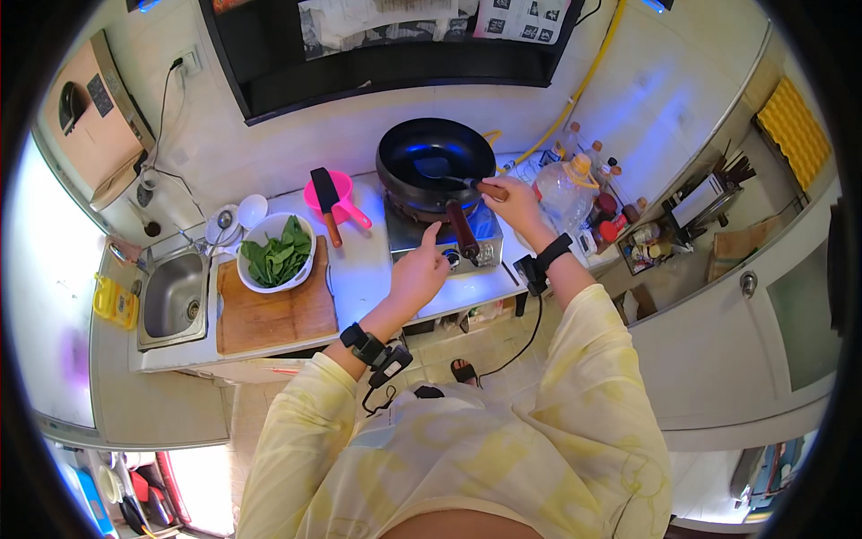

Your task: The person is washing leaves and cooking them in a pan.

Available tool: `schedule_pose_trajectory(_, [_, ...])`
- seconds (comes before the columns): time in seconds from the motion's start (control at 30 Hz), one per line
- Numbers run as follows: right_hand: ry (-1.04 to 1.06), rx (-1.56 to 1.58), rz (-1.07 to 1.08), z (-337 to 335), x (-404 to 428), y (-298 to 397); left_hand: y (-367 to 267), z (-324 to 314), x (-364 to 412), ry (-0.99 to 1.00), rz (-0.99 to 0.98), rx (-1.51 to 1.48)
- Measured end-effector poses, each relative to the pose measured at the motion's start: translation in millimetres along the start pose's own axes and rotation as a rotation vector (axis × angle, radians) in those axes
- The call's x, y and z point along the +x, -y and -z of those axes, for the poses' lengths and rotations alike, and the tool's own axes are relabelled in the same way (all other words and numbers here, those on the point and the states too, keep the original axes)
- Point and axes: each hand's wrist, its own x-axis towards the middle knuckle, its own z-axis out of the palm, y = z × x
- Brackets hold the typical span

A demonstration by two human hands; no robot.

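My right hand (515, 205) grips the wooden handle of a spatula (431, 167), whose dark blade rests inside a black wok (397, 151). The wok sits on a silvery gas stove (407, 236), its dark red handle (460, 229) pointing toward me. In front of the stove, my left hand (419, 269) holds nothing. Its index finger is stretched out toward the stove's front edge, near the control knob (451, 257), and I cannot tell whether it touches. A white bowl (306, 269) of green leaves (279, 255) stands on a wooden cutting board (269, 331) to the left.
A cleaver (326, 195) lies across a pink plastic strainer (349, 192) left of the stove. A steel sink (176, 296) is at the far left. Right of the stove stand a large clear oil jug (562, 195) and several bottles (597, 151). A black shelf (397, 94) hangs above.
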Motion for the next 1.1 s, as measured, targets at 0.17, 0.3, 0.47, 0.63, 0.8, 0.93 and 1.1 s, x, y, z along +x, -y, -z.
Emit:
schedule_pose_trajectory(0.17, [-0.249, 0.147, -0.267, -0.9, 2.3, 10.9, 1.0, 4.6, -3.2, 0.020, 0.040, -0.001])
schedule_pose_trajectory(0.3, [-0.293, 0.489, -0.496, -1.4, 0.0, -3.6, 1.6, 1.8, -2.1, 0.016, 0.019, 0.028])
schedule_pose_trajectory(0.47, [-0.305, 0.207, -0.277, -8.6, -8.4, 10.4, 8.3, 3.1, -4.3, 0.016, 0.045, 0.080])
schedule_pose_trajectory(0.63, [-0.241, 0.024, 0.004, -12.5, -17.3, 11.9, 5.9, 4.0, -5.9, 0.022, 0.028, 0.042])
schedule_pose_trajectory(0.8, [-0.122, 0.012, 0.042, -16.2, -14.2, 16.1, 17.7, -10.5, -7.9, 0.045, 0.017, 0.120])
schedule_pose_trajectory(0.93, [-0.091, 0.076, 0.089, -17.7, -11.5, 9.7, 22.0, -36.8, -7.9, 0.125, 0.076, 0.082])
schedule_pose_trajectory(1.1, [0.067, 0.236, -0.021, -1.9, -16.4, -16.2, 16.0, -81.6, -2.6, 0.245, 0.097, 0.126])
